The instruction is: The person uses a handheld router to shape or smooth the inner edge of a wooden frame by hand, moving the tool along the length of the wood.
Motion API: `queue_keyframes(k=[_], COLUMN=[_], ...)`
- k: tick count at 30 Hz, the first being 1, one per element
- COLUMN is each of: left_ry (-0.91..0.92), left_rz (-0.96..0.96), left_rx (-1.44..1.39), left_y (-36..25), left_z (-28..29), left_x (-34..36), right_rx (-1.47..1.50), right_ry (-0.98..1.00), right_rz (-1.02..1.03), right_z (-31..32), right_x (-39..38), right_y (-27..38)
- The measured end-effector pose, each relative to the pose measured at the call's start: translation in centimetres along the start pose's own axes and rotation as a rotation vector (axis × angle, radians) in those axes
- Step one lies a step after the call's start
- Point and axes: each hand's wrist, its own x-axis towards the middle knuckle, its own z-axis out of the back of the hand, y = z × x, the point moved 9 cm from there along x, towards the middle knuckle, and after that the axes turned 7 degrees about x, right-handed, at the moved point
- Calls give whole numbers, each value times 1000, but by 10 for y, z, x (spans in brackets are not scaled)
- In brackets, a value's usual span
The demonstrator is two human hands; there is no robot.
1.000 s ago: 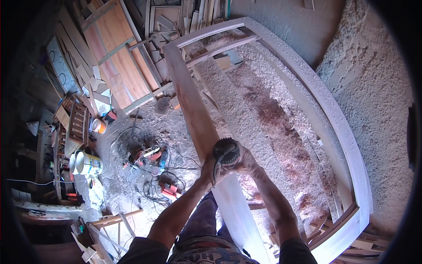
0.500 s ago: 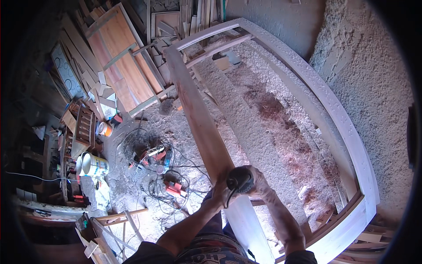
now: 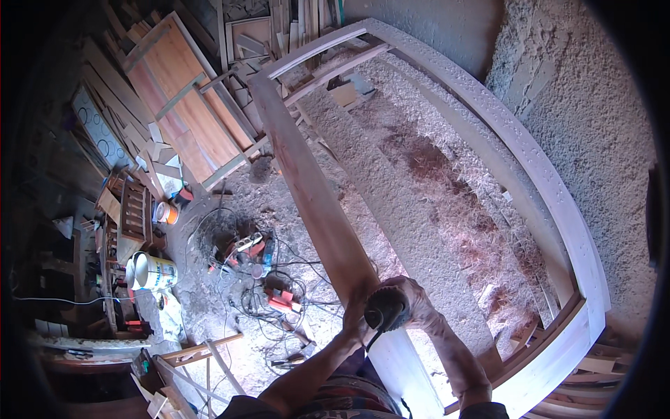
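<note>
Left hand (image 3: 356,315) and right hand (image 3: 419,303) curl around a power tool (image 3: 384,310).

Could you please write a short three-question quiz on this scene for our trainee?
1. True or false: the left hand and the right hand are both on the dark power tool.
2. What lies beneath the tool: (a) the straight wooden rail, (b) the curved rail, (c) the orange panel?
3. Fill in: in the picture, the white buckets stand to the ____ of the wooden frame.

Key: 1 true; 2 a; 3 left.
</note>
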Motion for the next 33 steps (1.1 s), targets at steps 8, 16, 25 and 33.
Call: queue_keyframes(k=[8, 16, 25, 33], left_ry=[-144, -68, -139, -306], left_rz=[-385, -227, -508, -807], left_rx=[625, -173, 317, 806], left_y=[-15, -93, -60, -123], left_z=[33, 53, 82, 99], left_x=[24, 44, 81, 87], right_rx=[-3, -13, 94, 11], right_ry=[9, -23, -20, 1], right_rz=[4, 22, -17, -27], right_z=[-4, 2, -4, -4], right_x=[34, 61, 108, 142], right_y=[-19, -36, -51, -55])
